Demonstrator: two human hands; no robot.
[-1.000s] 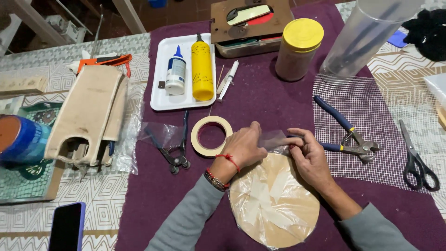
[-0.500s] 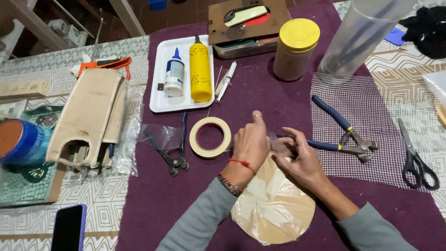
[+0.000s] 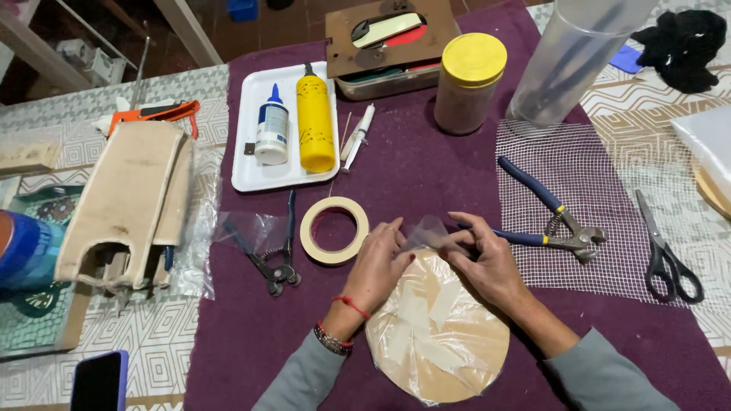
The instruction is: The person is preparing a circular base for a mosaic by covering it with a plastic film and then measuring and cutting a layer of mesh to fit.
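I look down on a worktop (image 3: 426, 175) covered in dark purple cloth. My left hand (image 3: 378, 262) and right hand (image 3: 487, 262) meet at the far edge of a round tan disc (image 3: 438, 339) that lies flat near the front of the worktop. The disc is covered by thin clear film with pale tape strips crossing it. Both hands pinch a loose flap of clear film (image 3: 426, 230) between thumb and fingers, so each grip is narrow and closed on the film. The flap rises just above the disc's far rim.

Just beyond the left hand lies a roll of masking tape (image 3: 334, 230), flat on the cloth. Left of it are small dark pliers (image 3: 274, 255) beside a clear plastic bag (image 3: 247, 228). Blue-handled nippers (image 3: 544, 217) lie just beyond the right hand, resting on a sheet of white mesh (image 3: 579, 198). Black scissors (image 3: 666, 251) lie further right.

At the back, a white tray (image 3: 251, 164) holds a white glue bottle (image 3: 272, 135) and a yellow bottle (image 3: 314, 118). A jar with a yellow lid (image 3: 470, 82) stands near a clear tall container (image 3: 571, 57).
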